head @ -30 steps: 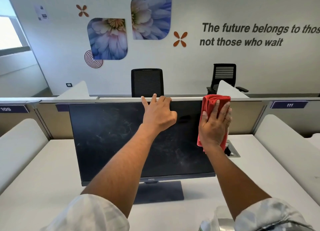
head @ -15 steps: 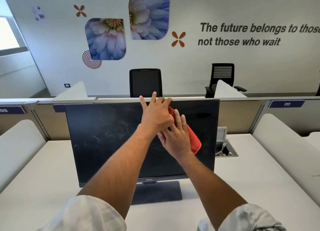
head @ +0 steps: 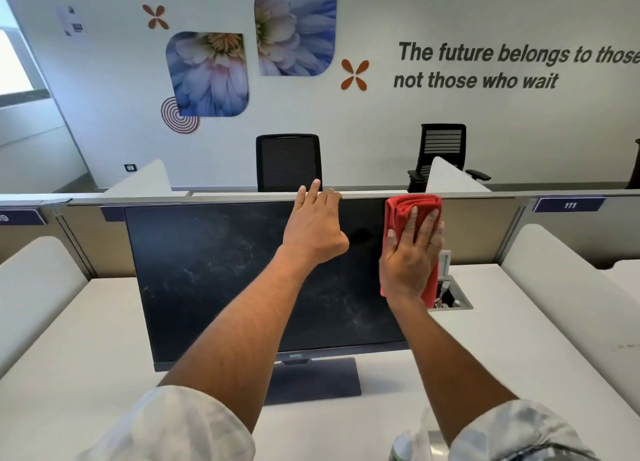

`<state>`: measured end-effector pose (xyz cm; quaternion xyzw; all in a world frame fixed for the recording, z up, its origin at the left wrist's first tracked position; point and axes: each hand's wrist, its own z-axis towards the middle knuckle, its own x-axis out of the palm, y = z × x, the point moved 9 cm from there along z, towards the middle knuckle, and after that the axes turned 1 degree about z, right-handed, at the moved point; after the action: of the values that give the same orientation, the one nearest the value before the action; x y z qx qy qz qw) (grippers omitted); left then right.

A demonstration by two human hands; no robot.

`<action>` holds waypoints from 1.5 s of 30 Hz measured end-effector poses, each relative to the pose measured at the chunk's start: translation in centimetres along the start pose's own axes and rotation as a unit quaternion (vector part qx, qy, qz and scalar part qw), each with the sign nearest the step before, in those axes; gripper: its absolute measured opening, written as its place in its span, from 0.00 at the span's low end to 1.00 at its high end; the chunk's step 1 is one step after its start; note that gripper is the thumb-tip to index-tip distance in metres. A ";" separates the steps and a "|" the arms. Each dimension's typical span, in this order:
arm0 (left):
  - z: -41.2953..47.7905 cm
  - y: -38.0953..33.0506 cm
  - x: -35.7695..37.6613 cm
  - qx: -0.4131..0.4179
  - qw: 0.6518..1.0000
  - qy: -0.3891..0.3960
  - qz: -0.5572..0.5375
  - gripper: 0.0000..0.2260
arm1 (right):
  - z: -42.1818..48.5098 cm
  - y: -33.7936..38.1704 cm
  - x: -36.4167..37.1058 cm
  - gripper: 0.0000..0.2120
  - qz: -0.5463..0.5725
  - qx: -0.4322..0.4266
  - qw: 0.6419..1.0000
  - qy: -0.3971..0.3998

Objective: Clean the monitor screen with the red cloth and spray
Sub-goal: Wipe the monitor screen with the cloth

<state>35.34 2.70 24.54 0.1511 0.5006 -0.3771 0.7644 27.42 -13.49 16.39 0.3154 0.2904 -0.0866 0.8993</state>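
A black monitor (head: 214, 273) stands on a white desk, its dark screen streaked with smears. My left hand (head: 317, 223) grips the monitor's top edge near the middle, fingers hooked over it. My right hand (head: 410, 256) lies flat on a folded red cloth (head: 403, 208) and presses it against the screen's upper right corner. A clear spray bottle (head: 410, 441) shows partly at the bottom edge, below my right forearm.
The white desk (head: 502, 350) has padded side dividers (head: 568, 284) left and right and a cable well (head: 453, 296) behind the monitor's right edge. A low partition (head: 485, 196) runs behind the monitor. Two black chairs stand beyond it.
My right hand swept the red cloth from the screen's right edge to the middle beside my left hand, then back to the upper right corner. My left hand stayed on the top edge.
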 end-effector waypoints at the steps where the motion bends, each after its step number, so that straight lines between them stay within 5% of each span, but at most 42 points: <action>1: -0.1 0.0 0.1 0.004 1.000 0.002 0.012 0.31 | -1.2 0.6 0.5 0.28 -0.002 -0.007 1.000 0.006; 12: -0.5 0.1 0.3 0.040 0.997 0.005 0.066 0.37 | -13.7 6.5 5.9 0.33 -0.091 -0.315 0.942 0.070; 14: -0.5 0.1 0.1 0.040 0.997 0.005 0.063 0.37 | -11.9 4.8 5.4 0.31 -0.114 -0.283 0.950 0.067; 19: -0.5 0.1 0.1 0.038 0.998 0.006 0.054 0.37 | -5.9 -3.3 2.2 0.31 -0.060 0.030 0.997 0.029; 21: -0.4 0.1 0.1 0.036 0.998 0.003 0.052 0.37 | -5.1 -4.6 1.8 0.31 -0.034 0.078 0.996 0.024; 25: -0.3 0.1 0.1 0.031 0.998 -0.003 0.049 0.36 | -6.1 -2.5 2.4 0.31 -0.026 0.047 0.998 0.030; 30: -0.3 0.2 0.1 0.030 0.999 0.003 0.039 0.36 | -10.8 4.0 5.6 0.32 -0.062 -0.164 0.982 0.072; 36: -0.2 0.4 0.3 0.029 0.999 0.018 0.040 0.36 | -10.1 5.5 5.4 0.32 -0.099 -0.273 0.955 0.056; 38: -0.3 0.3 0.2 0.031 0.999 0.013 0.041 0.37 | -7.3 3.9 4.0 0.31 -0.100 -0.216 0.971 0.032; 42: -0.3 0.2 0.1 0.032 0.999 0.003 0.044 0.36 | -0.3 -0.8 0.4 0.33 0.006 0.043 0.999 -0.020; 45: -0.2 0.3 0.1 0.028 0.999 -0.004 0.039 0.35 | 2.2 0.2 -0.5 0.32 0.023 0.036 0.999 -0.032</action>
<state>35.41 2.98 24.32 0.1904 0.4804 -0.3618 0.7759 28.10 -14.74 18.15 0.3510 0.2512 -0.0856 0.8980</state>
